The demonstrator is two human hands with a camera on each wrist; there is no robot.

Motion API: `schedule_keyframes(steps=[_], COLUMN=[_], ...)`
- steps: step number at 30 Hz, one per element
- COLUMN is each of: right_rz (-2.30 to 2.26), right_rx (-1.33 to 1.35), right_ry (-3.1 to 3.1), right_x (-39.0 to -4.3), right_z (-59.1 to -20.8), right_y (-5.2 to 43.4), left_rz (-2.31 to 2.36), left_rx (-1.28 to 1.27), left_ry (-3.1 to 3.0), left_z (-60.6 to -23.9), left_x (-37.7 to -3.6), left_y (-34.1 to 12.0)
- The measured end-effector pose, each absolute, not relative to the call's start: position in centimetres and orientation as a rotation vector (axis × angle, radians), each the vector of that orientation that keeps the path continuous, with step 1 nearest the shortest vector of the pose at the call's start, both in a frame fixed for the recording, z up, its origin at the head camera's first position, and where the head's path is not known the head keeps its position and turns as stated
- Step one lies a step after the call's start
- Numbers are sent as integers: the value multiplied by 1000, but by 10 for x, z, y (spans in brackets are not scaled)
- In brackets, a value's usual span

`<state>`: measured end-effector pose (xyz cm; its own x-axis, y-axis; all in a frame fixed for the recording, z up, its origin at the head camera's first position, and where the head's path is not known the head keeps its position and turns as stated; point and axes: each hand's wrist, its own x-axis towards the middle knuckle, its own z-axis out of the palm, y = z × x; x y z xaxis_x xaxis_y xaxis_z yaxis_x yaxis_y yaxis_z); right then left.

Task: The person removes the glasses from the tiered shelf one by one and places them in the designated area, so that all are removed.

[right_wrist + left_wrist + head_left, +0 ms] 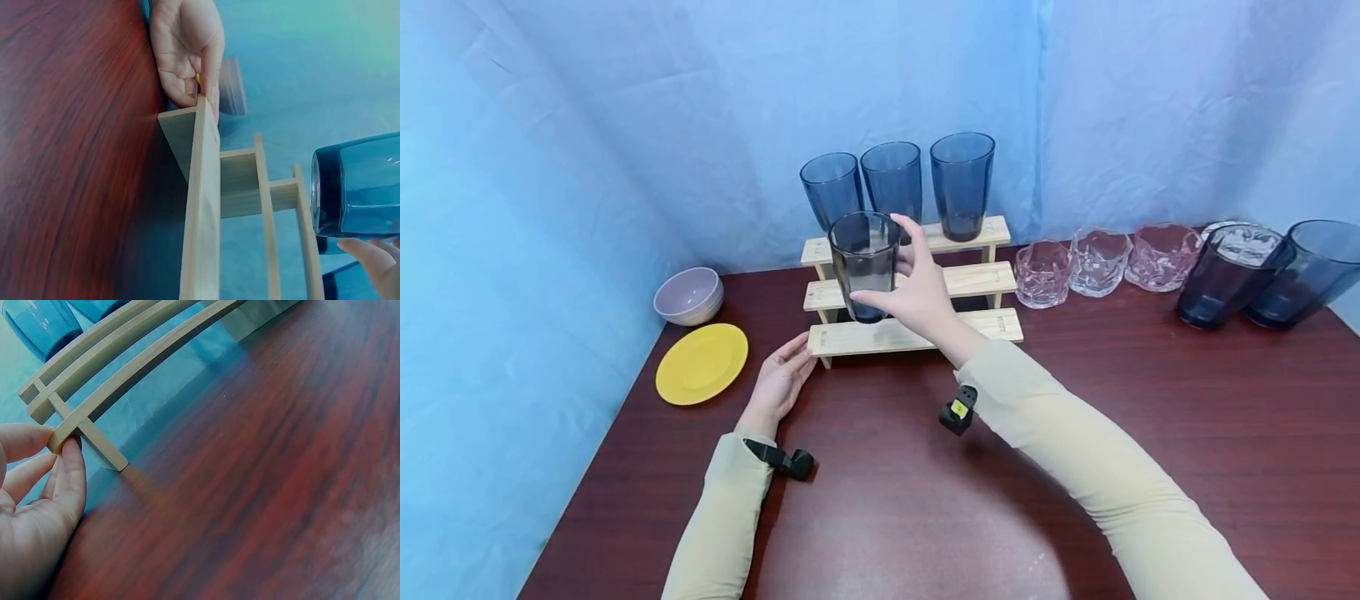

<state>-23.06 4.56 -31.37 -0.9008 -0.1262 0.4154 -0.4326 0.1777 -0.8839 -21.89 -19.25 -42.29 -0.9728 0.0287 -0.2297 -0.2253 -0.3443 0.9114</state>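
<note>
Holding a smoky glass (867, 275) above the wooden stand (865, 337), left of centre.
My right grip (921, 292) clasps it; my left grip (781, 383) pinches the stand's end. I'd lower it level, bracing the stand lightly. Three blue glasses (962, 187) behind could get knocked; a yellow plate (702, 364) lies leftward.

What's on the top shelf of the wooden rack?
Three blue glasses stand on the top shelf. The grey glass in the right hand covers part of that shelf and the leftmost one's base, which I can't make out.
</note>
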Motion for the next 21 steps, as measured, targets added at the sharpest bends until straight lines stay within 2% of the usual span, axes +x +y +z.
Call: schedule_keyframes(steps=[21], right_rz=[1820], right_rx=[553], right_ry=[-2058], right_x=[-198], right_z=[-306], right_y=[114], left_rz=[2451], left_rx=[-245], left_ry=[1722], left_z=[-423], left_x=[-218], left_y=[-192])
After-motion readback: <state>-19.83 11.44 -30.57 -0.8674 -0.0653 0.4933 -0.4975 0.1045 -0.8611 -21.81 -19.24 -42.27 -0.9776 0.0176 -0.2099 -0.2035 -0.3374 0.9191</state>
